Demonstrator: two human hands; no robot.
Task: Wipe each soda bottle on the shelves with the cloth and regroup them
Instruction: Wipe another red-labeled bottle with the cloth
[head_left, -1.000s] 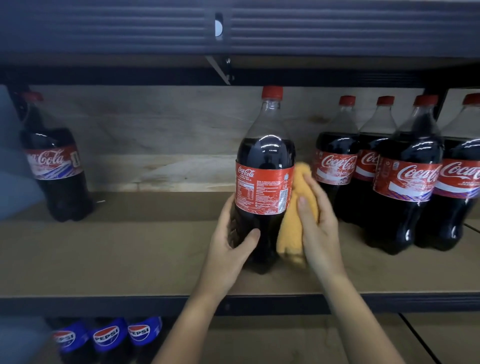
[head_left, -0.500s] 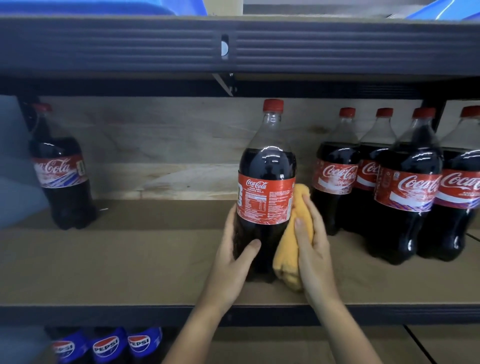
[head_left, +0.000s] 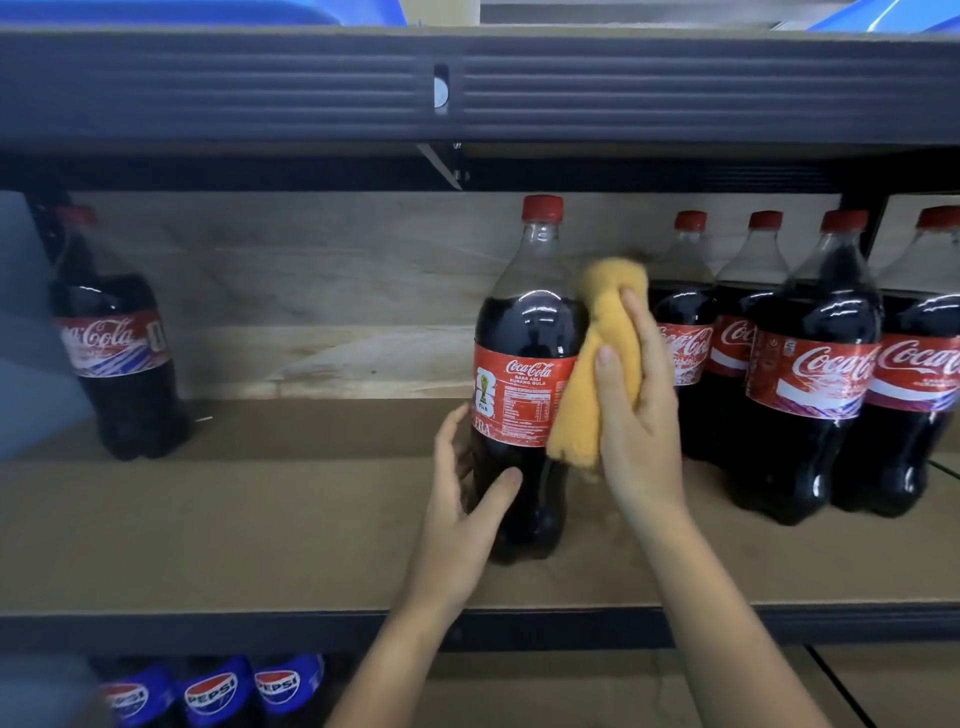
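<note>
Mid-wipe on one Coca-Cola bottle (head_left: 527, 374), upright near the middle of the shelf (head_left: 260, 530), toward its front edge. Left hand (head_left: 467, 512), fingers curled round the lower body; right hand (head_left: 636, 410) gripping the yellow cloth (head_left: 597, 358) against its right shoulder. Next, probably: finish wiping, then slide rightward to the Coca-Cola group (head_left: 810, 364).
</note>
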